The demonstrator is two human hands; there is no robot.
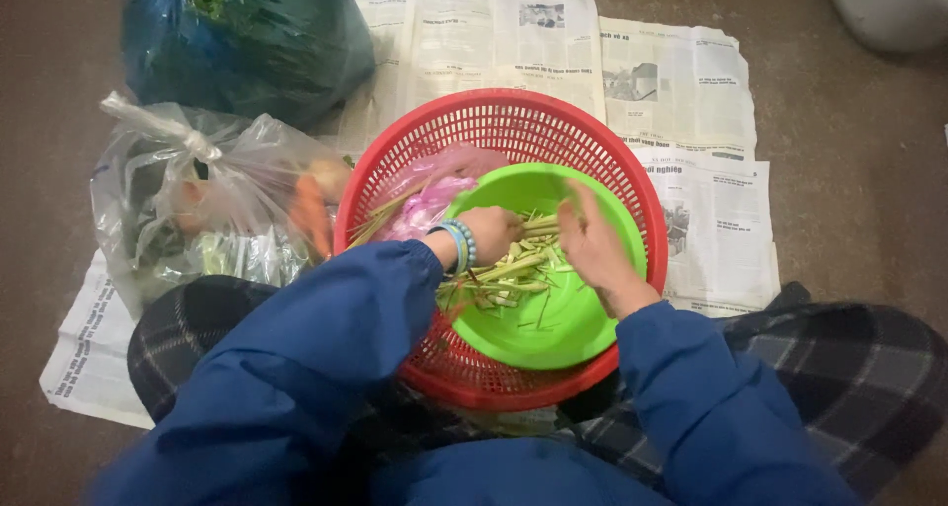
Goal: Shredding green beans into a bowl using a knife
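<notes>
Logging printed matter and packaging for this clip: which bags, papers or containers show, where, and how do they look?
Newspaper sheets: spread on the floor under the red basket, white with grey print.
Dark blue bag: top left, bulging.
Clear bag: left, knotted, vegetables inside.
Pink bag: inside basket, crumpled.
White container: top right, partly cropped.

Both hands are over a green bowl [553, 333] that sits inside a red basket [612, 160]. The left hand [491, 232] grips pale green stalks [499, 279]; the right hand [592, 241] is open beside them. Newspaper [681, 91] lies under the basket.
</notes>
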